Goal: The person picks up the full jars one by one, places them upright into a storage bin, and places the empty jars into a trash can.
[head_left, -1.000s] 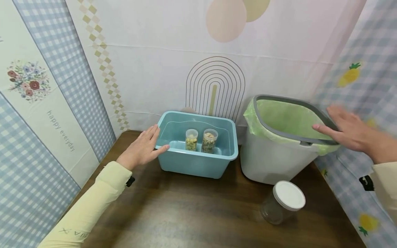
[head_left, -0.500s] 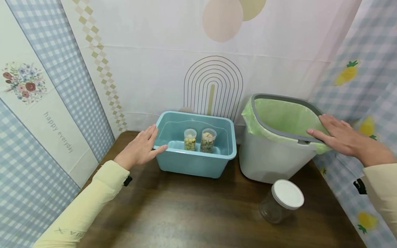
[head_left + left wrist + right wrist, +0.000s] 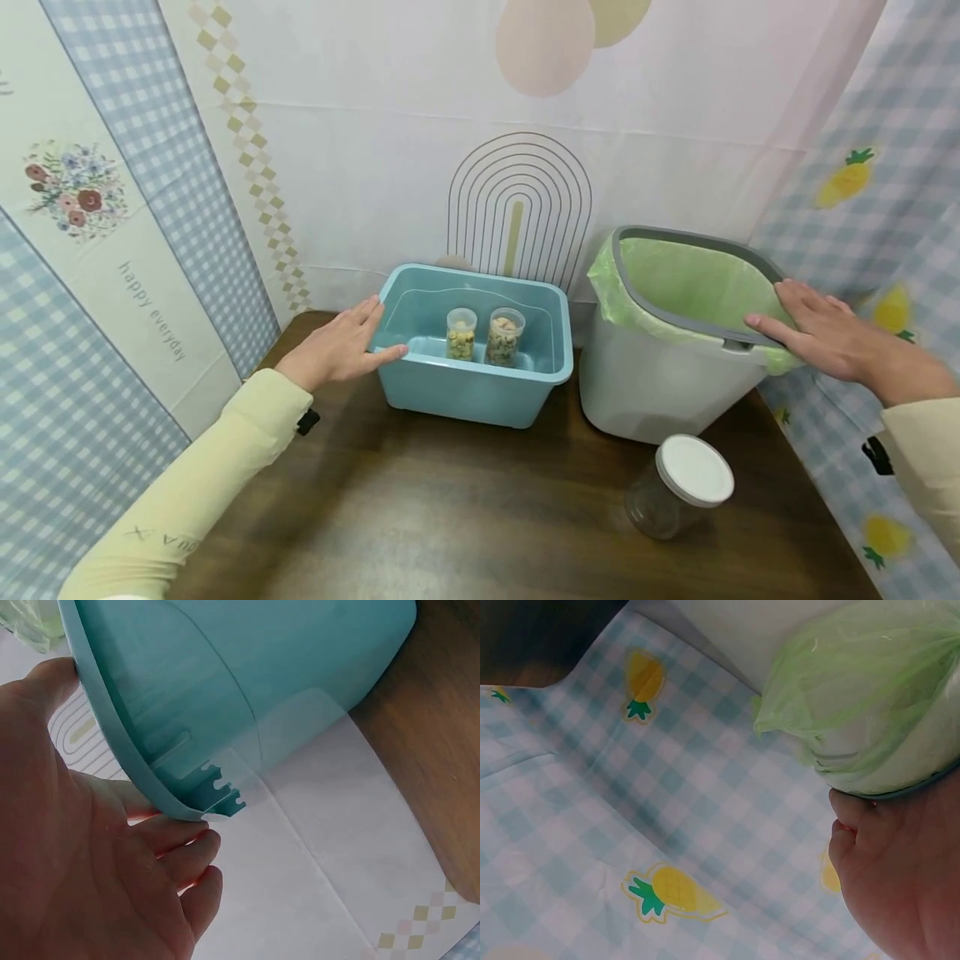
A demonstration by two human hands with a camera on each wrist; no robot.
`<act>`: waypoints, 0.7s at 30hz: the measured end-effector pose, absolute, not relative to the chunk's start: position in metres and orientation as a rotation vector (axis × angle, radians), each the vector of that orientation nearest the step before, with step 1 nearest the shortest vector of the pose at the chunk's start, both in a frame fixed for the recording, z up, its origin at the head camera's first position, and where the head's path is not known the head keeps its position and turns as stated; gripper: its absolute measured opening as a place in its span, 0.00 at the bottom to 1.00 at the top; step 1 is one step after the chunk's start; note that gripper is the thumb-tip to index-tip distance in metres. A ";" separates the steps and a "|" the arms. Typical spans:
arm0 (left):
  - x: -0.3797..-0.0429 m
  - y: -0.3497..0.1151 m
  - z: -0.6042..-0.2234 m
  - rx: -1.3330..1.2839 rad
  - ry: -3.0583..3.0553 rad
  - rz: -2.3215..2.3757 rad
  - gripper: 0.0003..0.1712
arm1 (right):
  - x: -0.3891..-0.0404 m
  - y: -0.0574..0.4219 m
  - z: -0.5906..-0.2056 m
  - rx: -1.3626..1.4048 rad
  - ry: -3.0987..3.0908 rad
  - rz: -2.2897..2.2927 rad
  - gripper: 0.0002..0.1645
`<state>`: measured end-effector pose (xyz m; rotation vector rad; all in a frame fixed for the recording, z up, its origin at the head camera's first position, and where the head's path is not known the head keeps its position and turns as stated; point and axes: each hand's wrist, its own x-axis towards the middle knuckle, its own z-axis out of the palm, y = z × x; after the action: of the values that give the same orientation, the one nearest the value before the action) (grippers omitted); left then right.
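My left hand [image 3: 337,343] rests on the left rim of a blue plastic tub [image 3: 465,396], fingers extended and thumb apart. In the left wrist view the fingertips touch the rim of the tub [image 3: 112,742]. Two clear cups stand upright inside: one cup [image 3: 461,337] has yellowish pieces, the other cup [image 3: 504,340] has pale and greenish pieces. On the right, my right hand [image 3: 828,333] lies flat on the grey rim of a white trash can [image 3: 652,387]. A green bag [image 3: 690,283] lines the can. The right wrist view shows the palm beside this rim, with most fingers out of sight.
A clear jar [image 3: 656,504] with a white lid stands upright in front of the can. Everything sits on a brown wooden table [image 3: 450,500]. A white patterned cloth [image 3: 360,183] hangs behind; checked cloths [image 3: 862,242] hang at both sides.
My right hand has come down and left onto the trash can's rim. The left hand stays at the tub. The can, tub, cups and jar have not visibly moved.
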<state>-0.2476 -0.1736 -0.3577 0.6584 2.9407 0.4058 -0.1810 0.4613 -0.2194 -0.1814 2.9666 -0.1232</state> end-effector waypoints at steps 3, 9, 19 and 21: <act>-0.247 -0.172 -0.354 0.644 2.930 0.387 0.59 | -0.181 0.462 -0.220 -0.188 2.966 -0.122 0.56; -0.246 -0.165 -0.344 0.754 2.965 0.314 0.55 | -0.181 0.463 -0.220 -0.177 2.957 -0.120 0.57; -0.229 -0.132 -0.312 1.013 2.924 0.271 0.52 | -0.181 0.461 -0.219 -0.165 2.945 -0.124 0.57; -0.225 -0.119 -0.304 1.078 2.898 0.286 0.52 | -0.181 0.461 -0.219 -0.166 2.943 -0.126 0.57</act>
<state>-0.2250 -0.1195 -0.3037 1.0783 2.8977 0.2861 -0.1812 0.4606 -0.2188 -0.1656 2.9433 -0.1263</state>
